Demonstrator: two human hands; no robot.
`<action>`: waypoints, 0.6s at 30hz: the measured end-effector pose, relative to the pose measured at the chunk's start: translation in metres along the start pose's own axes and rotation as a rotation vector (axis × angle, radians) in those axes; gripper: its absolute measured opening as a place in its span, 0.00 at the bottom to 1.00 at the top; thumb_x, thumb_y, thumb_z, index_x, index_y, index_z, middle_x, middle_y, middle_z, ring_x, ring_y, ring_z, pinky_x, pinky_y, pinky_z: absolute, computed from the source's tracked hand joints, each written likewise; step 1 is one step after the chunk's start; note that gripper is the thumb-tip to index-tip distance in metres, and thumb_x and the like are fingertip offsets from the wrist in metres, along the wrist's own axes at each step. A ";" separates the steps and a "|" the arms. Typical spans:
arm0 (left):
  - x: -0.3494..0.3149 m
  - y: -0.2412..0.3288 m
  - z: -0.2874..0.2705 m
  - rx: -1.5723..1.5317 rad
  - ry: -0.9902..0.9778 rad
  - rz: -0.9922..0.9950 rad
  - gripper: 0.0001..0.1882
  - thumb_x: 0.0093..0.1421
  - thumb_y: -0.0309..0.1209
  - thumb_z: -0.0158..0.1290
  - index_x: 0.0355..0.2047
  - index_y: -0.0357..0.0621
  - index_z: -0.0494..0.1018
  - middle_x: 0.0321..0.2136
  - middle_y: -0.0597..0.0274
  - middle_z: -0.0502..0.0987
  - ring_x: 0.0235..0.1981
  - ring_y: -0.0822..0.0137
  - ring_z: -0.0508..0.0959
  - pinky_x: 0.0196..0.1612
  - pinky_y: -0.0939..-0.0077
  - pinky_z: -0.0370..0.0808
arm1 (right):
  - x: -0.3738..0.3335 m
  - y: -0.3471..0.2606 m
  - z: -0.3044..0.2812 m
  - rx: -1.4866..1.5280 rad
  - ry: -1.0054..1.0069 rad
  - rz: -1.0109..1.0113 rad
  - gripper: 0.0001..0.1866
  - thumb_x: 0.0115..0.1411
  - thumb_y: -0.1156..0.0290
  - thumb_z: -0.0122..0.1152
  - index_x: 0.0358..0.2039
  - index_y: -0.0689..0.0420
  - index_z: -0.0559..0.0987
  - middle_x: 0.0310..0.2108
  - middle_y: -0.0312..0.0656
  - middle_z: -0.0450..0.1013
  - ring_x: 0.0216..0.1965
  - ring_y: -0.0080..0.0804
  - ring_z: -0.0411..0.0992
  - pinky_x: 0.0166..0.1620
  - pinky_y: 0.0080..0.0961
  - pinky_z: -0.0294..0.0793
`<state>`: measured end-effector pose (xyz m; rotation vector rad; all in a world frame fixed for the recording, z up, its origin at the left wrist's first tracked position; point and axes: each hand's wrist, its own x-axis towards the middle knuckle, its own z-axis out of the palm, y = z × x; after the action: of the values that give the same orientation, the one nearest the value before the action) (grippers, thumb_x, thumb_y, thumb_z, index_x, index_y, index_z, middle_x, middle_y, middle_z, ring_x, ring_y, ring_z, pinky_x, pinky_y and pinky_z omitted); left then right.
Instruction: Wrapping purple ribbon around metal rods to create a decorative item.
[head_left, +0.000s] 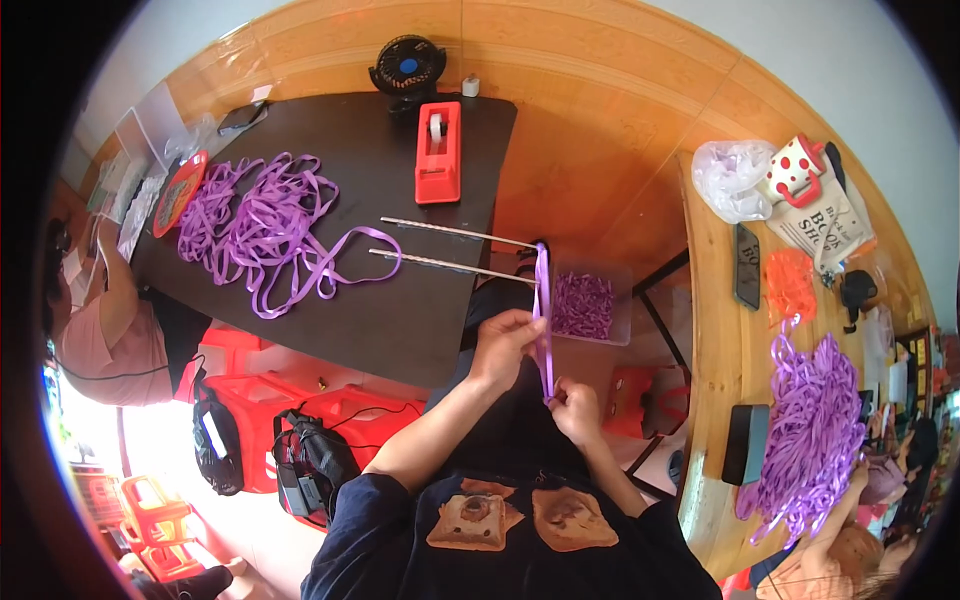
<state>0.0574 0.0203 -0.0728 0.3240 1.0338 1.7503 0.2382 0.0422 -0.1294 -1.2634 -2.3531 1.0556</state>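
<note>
Two bare hands are at work just beyond the dark T-shirt, which I can see has animal pictures across its front. The right hand, the closer of the pair to the body, has its fingers drawn in tight, pinching the lower end of a purple ribbon strip. A little farther out, the left hand nips the same strip between thumb and forefinger, the other fingers curled. From there the strip runs up to the ends of two thin rods, which jut past the edge of the black table; whether it is looped or tied there I can't tell from here. Below and just to the right of the rod ends, a clear bin holds a pile of purple pieces.

Over on the left, red stools bear black bags. On the black table lies a loose ribbon heap, one loop curling out by the rods. Past it sit a red tape dispenser and, near the wall, a black fan. Across to the right, a wooden table carries a thick ribbon bundle, with another person's arm beside it, and farther along a phone, then a red-spotted mug next to a clear plastic bag
</note>
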 end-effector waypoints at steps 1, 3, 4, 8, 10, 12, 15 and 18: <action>0.006 0.004 0.005 -0.017 -0.014 0.022 0.03 0.58 0.26 0.56 0.29 0.40 0.76 0.21 0.64 0.77 0.21 0.77 0.72 0.25 0.85 0.66 | 0.000 0.006 -0.002 -0.098 0.048 -0.020 0.05 0.43 0.74 0.62 0.20 0.60 0.75 0.19 0.52 0.72 0.25 0.54 0.72 0.32 0.43 0.71; 0.023 0.005 0.000 -0.118 -0.153 0.012 0.02 0.58 0.24 0.55 0.30 0.39 0.76 0.26 0.61 0.78 0.26 0.70 0.78 0.29 0.83 0.70 | 0.000 0.018 -0.003 -0.179 0.074 -0.019 0.04 0.44 0.74 0.61 0.20 0.60 0.76 0.20 0.53 0.72 0.26 0.55 0.72 0.33 0.45 0.71; 0.028 0.009 0.004 -0.172 -0.202 0.003 0.02 0.58 0.24 0.55 0.30 0.39 0.76 0.27 0.60 0.78 0.27 0.69 0.78 0.29 0.82 0.71 | -0.001 0.026 -0.003 -0.200 0.098 -0.003 0.04 0.44 0.74 0.60 0.21 0.60 0.76 0.20 0.52 0.73 0.26 0.53 0.73 0.32 0.45 0.71; 0.035 0.012 0.014 -0.149 -0.257 -0.075 0.03 0.60 0.24 0.53 0.30 0.39 0.76 0.27 0.60 0.78 0.27 0.68 0.78 0.31 0.81 0.72 | -0.006 0.049 -0.007 -0.118 0.100 0.162 0.03 0.44 0.77 0.59 0.23 0.60 0.77 0.21 0.52 0.74 0.28 0.47 0.76 0.32 0.39 0.74; 0.031 0.012 0.018 -0.118 -0.320 -0.156 0.05 0.61 0.25 0.52 0.30 0.38 0.76 0.27 0.59 0.77 0.29 0.67 0.77 0.32 0.80 0.71 | -0.008 0.089 0.006 -0.051 0.130 0.198 0.03 0.45 0.78 0.60 0.23 0.61 0.78 0.21 0.50 0.75 0.28 0.43 0.77 0.32 0.36 0.75; 0.023 0.011 0.016 -0.127 -0.344 -0.232 0.06 0.62 0.25 0.50 0.31 0.38 0.77 0.28 0.58 0.77 0.31 0.67 0.77 0.33 0.79 0.71 | -0.014 0.105 0.009 0.015 0.144 0.232 0.02 0.46 0.79 0.61 0.24 0.62 0.78 0.21 0.49 0.76 0.27 0.40 0.78 0.31 0.33 0.76; 0.012 0.012 0.014 -0.135 -0.370 -0.283 0.07 0.62 0.25 0.49 0.31 0.35 0.75 0.28 0.57 0.75 0.29 0.65 0.76 0.32 0.79 0.70 | -0.004 0.099 -0.009 0.223 0.010 0.343 0.06 0.48 0.78 0.64 0.29 0.62 0.80 0.26 0.45 0.78 0.32 0.30 0.78 0.35 0.25 0.75; -0.004 0.024 0.021 -0.162 -0.369 -0.410 0.07 0.61 0.26 0.50 0.33 0.33 0.74 0.27 0.56 0.75 0.28 0.65 0.75 0.33 0.77 0.70 | 0.013 0.078 -0.029 0.574 0.273 0.046 0.16 0.52 0.77 0.63 0.43 0.63 0.77 0.39 0.41 0.76 0.41 0.28 0.74 0.45 0.23 0.71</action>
<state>0.0569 0.0242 -0.0407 0.2948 0.6340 1.3307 0.2944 0.0940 -0.1658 -1.1474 -1.6576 1.3447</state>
